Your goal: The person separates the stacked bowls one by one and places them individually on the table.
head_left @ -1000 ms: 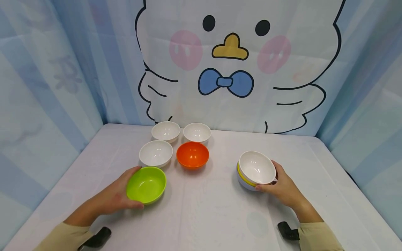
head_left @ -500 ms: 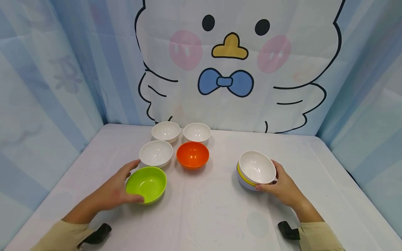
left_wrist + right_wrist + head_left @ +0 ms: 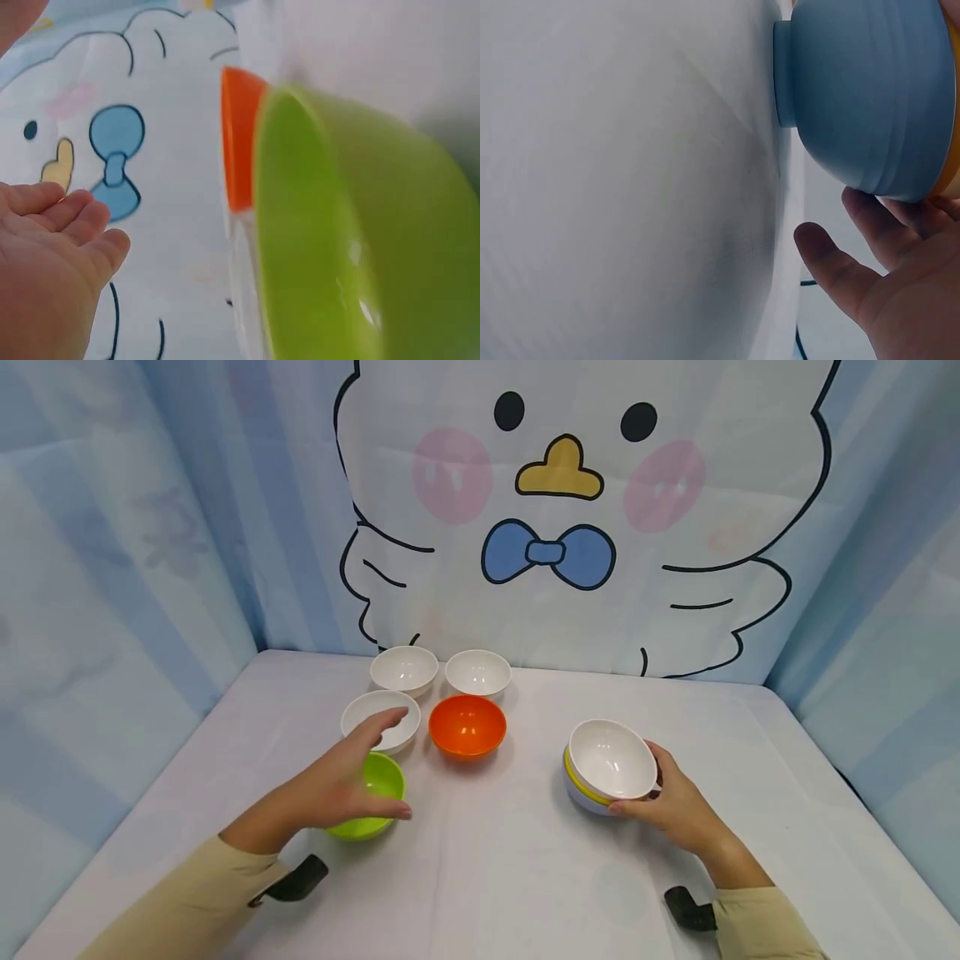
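While the right hand (image 3: 671, 810) holds the stack (image 3: 611, 760) right of centre in the head view, thumb along its lower side and fingers round its right, the left hand (image 3: 337, 789) hangs over the green bowl (image 3: 386, 777) left of centre, thumb and fingers spread wide and gripping nothing. The green bowl lies beneath that hand and partly behind it. The orange bowl (image 3: 467, 727) sits clear of it, to the upper right of the thumb tip; the left hand is the nearer one to both bowls, and this offset looks like the relation that counts most. Both stand upright on the table (image 3: 517, 893), mouths up; being round, neither has a long axis across the table.

From the left wrist, the green bowl fills the right side of the frame and the left hand shows at lower left, with a gap between them. The orange bowl peeks out past the green rim near upper centre. Both mouths face left here.

From the right wrist, the blue bowl (image 3: 874, 97) of the stack is at upper right, its foot pointing left and its mouth right, with fingers against its lower edge. Whether the foot touches the table I cannot tell.
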Tool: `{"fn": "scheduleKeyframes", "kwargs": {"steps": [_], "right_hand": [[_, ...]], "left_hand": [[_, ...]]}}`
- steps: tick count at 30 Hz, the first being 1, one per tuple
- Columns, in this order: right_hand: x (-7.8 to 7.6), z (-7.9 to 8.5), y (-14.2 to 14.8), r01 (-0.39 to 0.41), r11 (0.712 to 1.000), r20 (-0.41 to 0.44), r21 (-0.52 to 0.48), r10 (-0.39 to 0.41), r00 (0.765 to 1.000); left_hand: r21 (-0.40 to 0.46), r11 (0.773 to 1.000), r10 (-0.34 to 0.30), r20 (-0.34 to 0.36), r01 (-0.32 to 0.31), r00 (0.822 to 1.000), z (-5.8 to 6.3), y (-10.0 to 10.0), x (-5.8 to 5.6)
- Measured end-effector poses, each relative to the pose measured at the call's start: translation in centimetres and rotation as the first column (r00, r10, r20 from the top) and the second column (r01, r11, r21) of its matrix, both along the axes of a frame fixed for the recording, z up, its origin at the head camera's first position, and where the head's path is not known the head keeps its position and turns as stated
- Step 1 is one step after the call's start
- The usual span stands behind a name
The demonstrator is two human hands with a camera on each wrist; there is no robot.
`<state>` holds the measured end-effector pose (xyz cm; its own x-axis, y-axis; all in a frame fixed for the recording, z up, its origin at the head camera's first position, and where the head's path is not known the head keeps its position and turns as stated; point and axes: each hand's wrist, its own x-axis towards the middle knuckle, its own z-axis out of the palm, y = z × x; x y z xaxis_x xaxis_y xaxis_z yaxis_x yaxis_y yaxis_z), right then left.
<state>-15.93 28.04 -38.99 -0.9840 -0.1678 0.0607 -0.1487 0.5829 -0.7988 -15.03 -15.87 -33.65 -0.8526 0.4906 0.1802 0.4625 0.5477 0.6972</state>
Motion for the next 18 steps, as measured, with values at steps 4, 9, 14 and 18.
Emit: {"fn": "scheduleKeyframes", "kwargs": {"steps": [4,9,14,18], "right_hand": [[-0.1,0.0,-0.1,-0.011,1.0,-0.002,-0.003,0.011,1.0],[0.0,-0.2,-0.1,-0.008,1.0,-0.008,0.002,0.008,1.0],[-0.1,-0.2,-0.1,-0.005,1.0,-0.009,0.026,0.006,1.0],[0.0,-0.1,-0.1,-0.001,1.0,-0.01,0.028,0.002,1.0]], "left_hand": [[0.024,0.997,-0.078,-0.002,0.078,0.997,1.0,2.5,-0.8],[0.055,0.986,-0.159,-0.011,0.159,0.987,1.5,5.4,-1.6],[0.055,0.982,-0.184,0.016,0.183,0.983,1.3,7.7,-2.2],[0.032,0.978,-0.205,-0.003,0.205,0.979,1.3,9.8,-2.9]]}}
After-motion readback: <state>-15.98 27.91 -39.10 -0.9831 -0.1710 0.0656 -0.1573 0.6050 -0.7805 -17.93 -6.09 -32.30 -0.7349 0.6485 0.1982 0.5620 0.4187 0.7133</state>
